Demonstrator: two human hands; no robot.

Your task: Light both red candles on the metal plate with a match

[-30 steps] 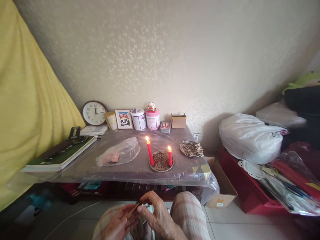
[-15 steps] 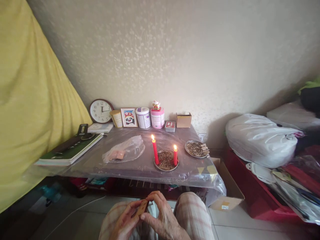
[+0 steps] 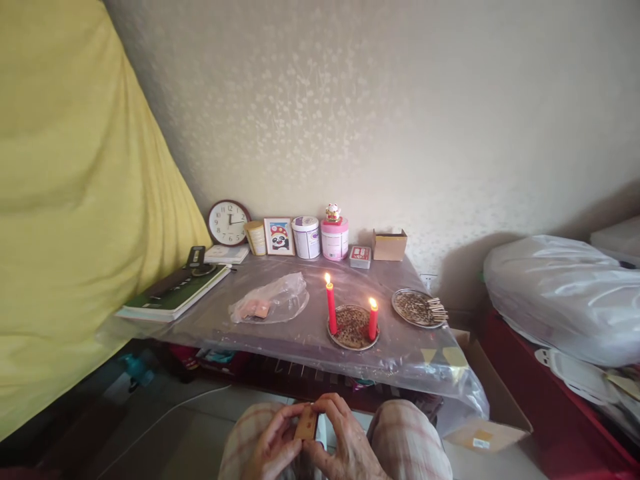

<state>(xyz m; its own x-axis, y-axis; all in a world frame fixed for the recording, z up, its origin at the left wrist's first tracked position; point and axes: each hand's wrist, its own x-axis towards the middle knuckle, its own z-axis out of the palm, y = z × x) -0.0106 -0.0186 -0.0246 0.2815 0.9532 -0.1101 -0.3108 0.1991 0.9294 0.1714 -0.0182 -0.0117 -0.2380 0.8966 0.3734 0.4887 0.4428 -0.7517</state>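
Above my lap, my left hand (image 3: 274,441) holds a small tan matchbox (image 3: 307,424) by its left side. On the opposite side, the thumb and bent fingers of my right hand (image 3: 346,440) close on the same box. Its flat face is turned up towards me, and fingers partly cover its edges. Beyond the hands, a tall lit red candle (image 3: 331,310) and a shorter lit red candle (image 3: 373,321) stand upright on a round metal plate (image 3: 353,348) with dark, speckled contents. To its right, matchsticks (image 3: 438,311) lie at the edge of a second plate (image 3: 407,323).
The low table (image 3: 295,339) has a plastic cover. On it are a clear plastic bag (image 3: 285,297), a green book (image 3: 175,293), a clock (image 3: 229,223), tins (image 3: 306,239) and a small carton (image 3: 390,245). An open cardboard box (image 3: 493,433) stands on the floor at right.
My view has turned a little to the left, so the table's things sit farther right. The matchbox has been tilted so more of its face shows, still between both hands.
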